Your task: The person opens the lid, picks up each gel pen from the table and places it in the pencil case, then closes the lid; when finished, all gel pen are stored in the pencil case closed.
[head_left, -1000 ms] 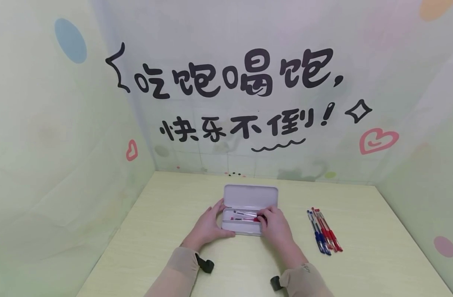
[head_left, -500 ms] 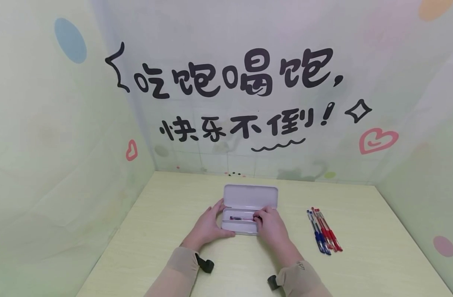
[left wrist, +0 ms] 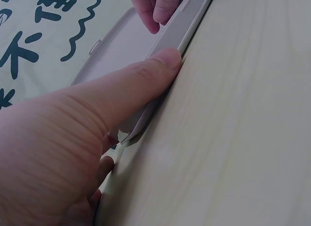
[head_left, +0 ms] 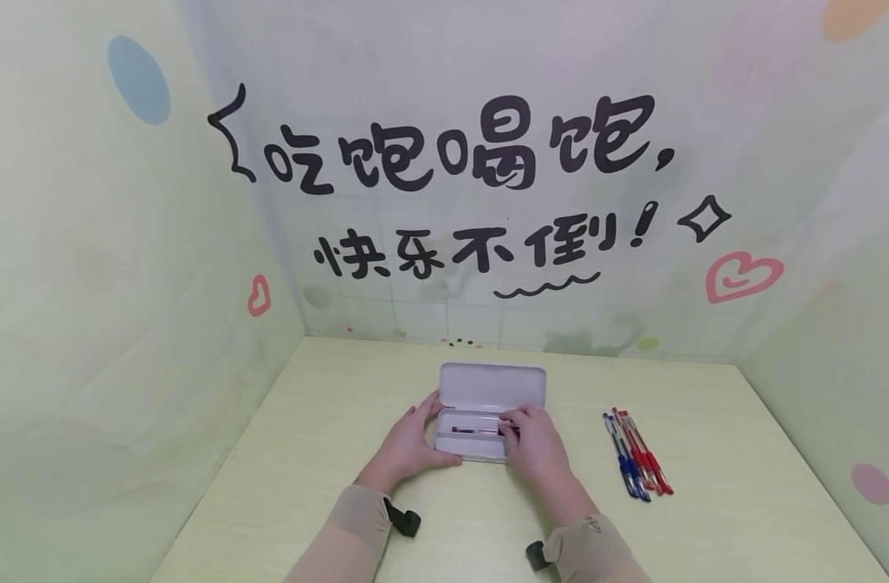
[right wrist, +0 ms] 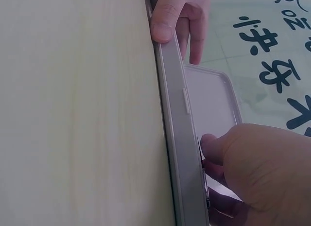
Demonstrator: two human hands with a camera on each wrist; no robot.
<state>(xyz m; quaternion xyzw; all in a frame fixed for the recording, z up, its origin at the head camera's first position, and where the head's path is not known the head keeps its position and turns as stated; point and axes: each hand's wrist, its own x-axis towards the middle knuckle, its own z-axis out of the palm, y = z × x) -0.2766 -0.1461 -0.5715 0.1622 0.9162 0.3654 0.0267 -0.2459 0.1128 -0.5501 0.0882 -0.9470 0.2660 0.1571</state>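
Left hand [head_left: 408, 445] grips case [head_left: 468, 447] by left end, right hand [head_left: 541, 447] has fingers [head_left: 515, 415] curled over pen [head_left: 472, 431] in rear compartment [head_left: 468, 419], can't tell if pinching.

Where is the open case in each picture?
Head: open case, below centre, left hand at one end, right hand over the other.
Left wrist: case in upper middle, slanting.
Right wrist: case right of centre, running top to bottom.
Shared landmark: black lettering behind the case.

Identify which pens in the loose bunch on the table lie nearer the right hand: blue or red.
The blue pens, on the left in the head view, closer to the right hand; the red pens lie on the other side, farther right.
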